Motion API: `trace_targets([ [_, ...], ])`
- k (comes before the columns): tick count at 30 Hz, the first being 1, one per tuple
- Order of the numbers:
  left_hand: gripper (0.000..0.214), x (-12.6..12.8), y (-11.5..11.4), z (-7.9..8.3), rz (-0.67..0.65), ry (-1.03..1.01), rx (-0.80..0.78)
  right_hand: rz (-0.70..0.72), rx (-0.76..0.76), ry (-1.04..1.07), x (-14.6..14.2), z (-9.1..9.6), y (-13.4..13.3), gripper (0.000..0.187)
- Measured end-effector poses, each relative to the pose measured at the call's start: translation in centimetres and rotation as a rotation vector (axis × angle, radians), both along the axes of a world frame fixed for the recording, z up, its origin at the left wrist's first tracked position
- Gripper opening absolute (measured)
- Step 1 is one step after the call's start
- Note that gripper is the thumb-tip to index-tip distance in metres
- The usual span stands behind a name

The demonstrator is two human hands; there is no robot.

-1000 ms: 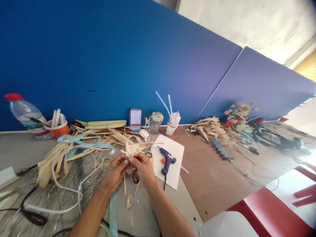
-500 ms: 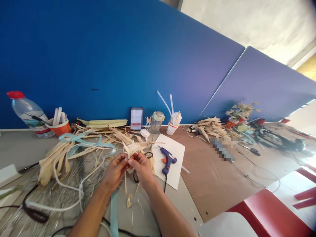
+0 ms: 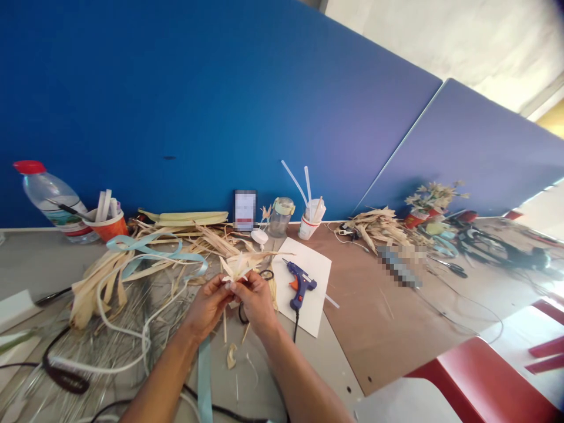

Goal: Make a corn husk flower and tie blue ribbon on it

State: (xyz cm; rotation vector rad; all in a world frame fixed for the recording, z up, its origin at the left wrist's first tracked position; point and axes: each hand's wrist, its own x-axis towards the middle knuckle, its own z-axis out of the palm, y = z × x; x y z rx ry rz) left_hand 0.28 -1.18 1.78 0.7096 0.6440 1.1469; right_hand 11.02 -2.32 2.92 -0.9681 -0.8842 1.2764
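Observation:
My left hand [image 3: 208, 305] and my right hand [image 3: 254, 301] meet above the table and pinch the base of a small pale husk flower [image 3: 238, 267], whose pointed petals stick up from my fingertips. Black scissors [image 3: 258, 281] lie on the table just behind and under my right hand, partly hidden. Directly right of my hands, a blue glue gun [image 3: 300, 284] rests on a white sheet of paper [image 3: 308, 276]. A heap of dried husk strips [image 3: 145, 258] spreads to the left of my hands.
A water bottle [image 3: 48, 200] and an orange cup [image 3: 107, 223] stand at the back left. A jar [image 3: 280, 216] and a white cup with glue sticks [image 3: 311, 220] stand against the blue partition [image 3: 198, 106]. More husks [image 3: 379, 229], cables and a red chair [image 3: 476, 376] are right.
My hands have stayed together on the husk flower, with small finger shifts. The view has tilted slightly; nothing else on the table has moved.

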Motion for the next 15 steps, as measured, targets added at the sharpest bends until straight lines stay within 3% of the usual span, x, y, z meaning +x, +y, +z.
trace_targets([
  [6,0.018,0.14,0.02,0.02,0.003,0.031,0.046,-0.054,-0.021,-0.074,-0.13,-0.04,-0.07,0.014],
  [15,0.021,0.36,-0.04,0.23,0.034,0.136,0.073,-0.099,0.09,-0.171,0.37,0.78,-0.24,0.007],
])
